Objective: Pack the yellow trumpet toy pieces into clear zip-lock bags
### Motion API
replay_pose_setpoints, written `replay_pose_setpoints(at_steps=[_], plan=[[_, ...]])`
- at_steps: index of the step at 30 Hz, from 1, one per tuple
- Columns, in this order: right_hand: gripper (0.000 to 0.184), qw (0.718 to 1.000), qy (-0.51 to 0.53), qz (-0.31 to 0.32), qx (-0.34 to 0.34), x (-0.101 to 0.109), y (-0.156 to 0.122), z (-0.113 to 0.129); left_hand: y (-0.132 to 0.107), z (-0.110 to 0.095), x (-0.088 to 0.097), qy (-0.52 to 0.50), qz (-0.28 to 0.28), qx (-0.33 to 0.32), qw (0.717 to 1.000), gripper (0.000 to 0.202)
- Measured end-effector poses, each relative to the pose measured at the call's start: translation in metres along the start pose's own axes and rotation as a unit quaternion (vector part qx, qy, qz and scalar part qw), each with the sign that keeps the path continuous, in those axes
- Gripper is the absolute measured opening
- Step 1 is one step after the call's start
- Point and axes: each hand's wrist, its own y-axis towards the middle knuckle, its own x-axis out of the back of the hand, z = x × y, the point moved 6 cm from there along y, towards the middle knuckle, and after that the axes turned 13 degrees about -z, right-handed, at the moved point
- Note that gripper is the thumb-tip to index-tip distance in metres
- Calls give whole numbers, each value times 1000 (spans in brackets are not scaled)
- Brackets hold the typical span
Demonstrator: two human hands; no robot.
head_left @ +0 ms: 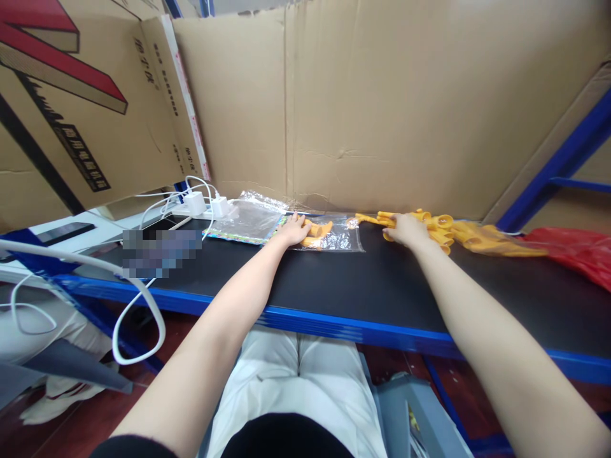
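My left hand [293, 231] lies over a clear plastic bag [351, 238] on the black table, fingers stretched out and apart. Inside that bag, beside the fingers, are a few orange-yellow pieces [319, 234] that look like uninflated balloons. My right hand [409, 233] is at the left end of a loose pile of yellow balloons [442, 224], its thumb and fingers closed around some of them; part of its grip is hidden. Under the left hand's side, a clear sleeve with a coloured patterned edge [238, 236] lies flat.
At the right is a red plastic bag [577, 248]. White chargers [195, 203] and cables stand at the left, near a phone [165, 228]. Cardboard [382, 102] walls the back. A blue rail [344, 327] runs along the front edge, with a grey bin [415, 407] below.
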Motion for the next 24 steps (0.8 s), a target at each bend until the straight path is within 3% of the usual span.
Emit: replay_pose_setpoints(at_steps=[6,12,19,24], plan=[[42,982,150,-113,-38,9,5,-6,0,1,-1,-12,-2,7,1000,66],[44,955,214,-204,16,31,-3,12,0,0,0,-18,-5,3,1000,65],[45,939,197,-249,130,58,-18,44,3,1,-4,-18,-8,-5,1000,66],[48,947,116,-196,225,70,-33,72,5,2,-6,-18,-12,-11,1000,66]])
